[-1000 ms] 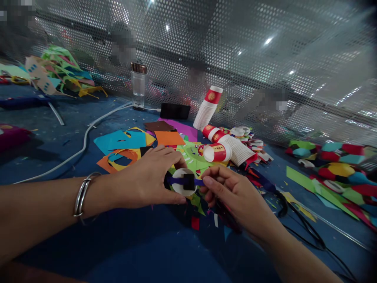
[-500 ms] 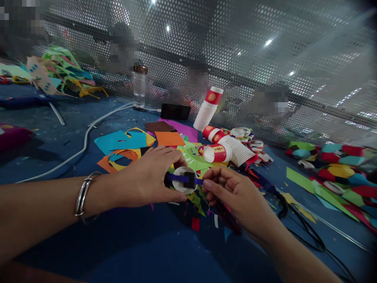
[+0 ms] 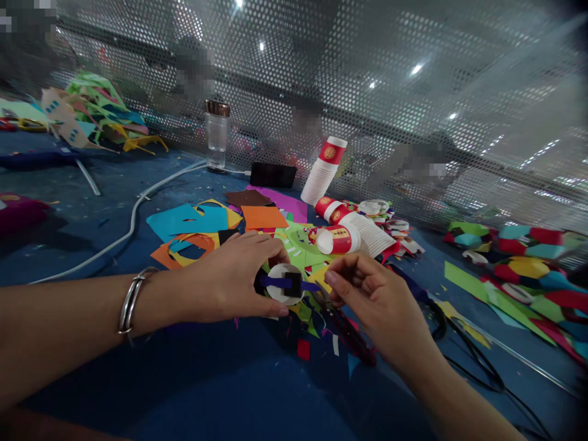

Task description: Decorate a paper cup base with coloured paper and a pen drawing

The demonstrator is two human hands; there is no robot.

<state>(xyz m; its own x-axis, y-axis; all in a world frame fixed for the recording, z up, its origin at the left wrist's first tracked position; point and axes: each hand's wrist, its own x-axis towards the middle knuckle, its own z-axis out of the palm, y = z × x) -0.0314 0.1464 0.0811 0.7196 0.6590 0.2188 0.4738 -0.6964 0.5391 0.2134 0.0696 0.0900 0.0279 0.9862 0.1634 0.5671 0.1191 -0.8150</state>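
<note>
Blue strip (image 3: 278, 282) — right hand (image 3: 370, 291) now just off its end.

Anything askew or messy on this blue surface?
Yes, the cups. One cup stack leans to the right, though the bottle stands upright; a second stack lies on its side nearer the camera. Loose paper scraps are strewn about too, which looks untidy.

Matt paper-like disc (image 3: 277, 297) in our left hand (image 3: 239, 275), glossy metal bangle (image 3: 129, 301) behind the hand, smooth paper sheet (image 3: 264, 217) beyond it
</note>
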